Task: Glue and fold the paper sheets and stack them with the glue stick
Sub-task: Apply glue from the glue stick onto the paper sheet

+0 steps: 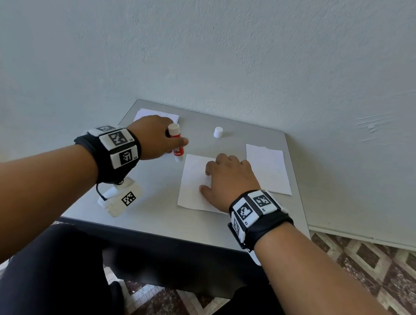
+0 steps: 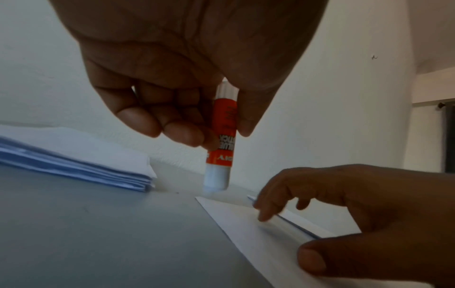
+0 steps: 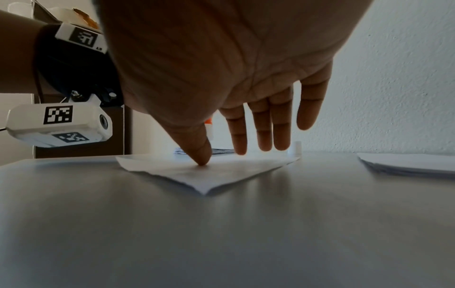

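My left hand (image 1: pixel 156 138) grips a red and white glue stick (image 1: pixel 177 143) upright, uncapped end down. In the left wrist view the glue stick (image 2: pixel 221 140) has its tip just above the table, beside the far corner of a white paper sheet (image 2: pixel 246 224). My right hand (image 1: pixel 222 177) rests on that sheet (image 1: pixel 192 189) at the table's middle. Seen from the right wrist, its thumb (image 3: pixel 200 154) presses the sheet (image 3: pixel 209 175) and the other fingers are straight. The white cap (image 1: pixel 218 132) stands on the table behind the sheet.
A pile of flat white sheets (image 1: pixel 268 168) lies at the right of the grey table (image 1: pixel 150 212). A stack of folded sheets (image 2: pixel 74 155) lies at the back left, behind my left hand. A wall runs close behind the table.
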